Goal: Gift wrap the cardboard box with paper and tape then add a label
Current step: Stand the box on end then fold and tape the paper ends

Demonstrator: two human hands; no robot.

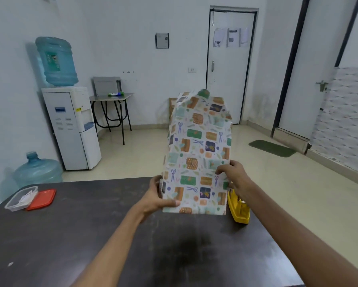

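Observation:
A tall box covered in patterned gift paper (197, 154) stands upright on its end on the dark table (91, 235). The paper at its top end is loose and folded unevenly. My left hand (159, 198) grips the box's lower left edge, thumb across the front. My right hand (233, 177) holds the right edge, fingers curled onto the front face. A yellow tape dispenser (239, 209) sits on the table just behind and right of the box, partly hidden by my right hand.
A clear plastic container (21, 198) holding white slips sits at the table's left with its red lid (42, 199) beside it. Beyond the table stand a water dispenser (70, 125), a spare water bottle (37, 168) on the floor and a small table (111, 98).

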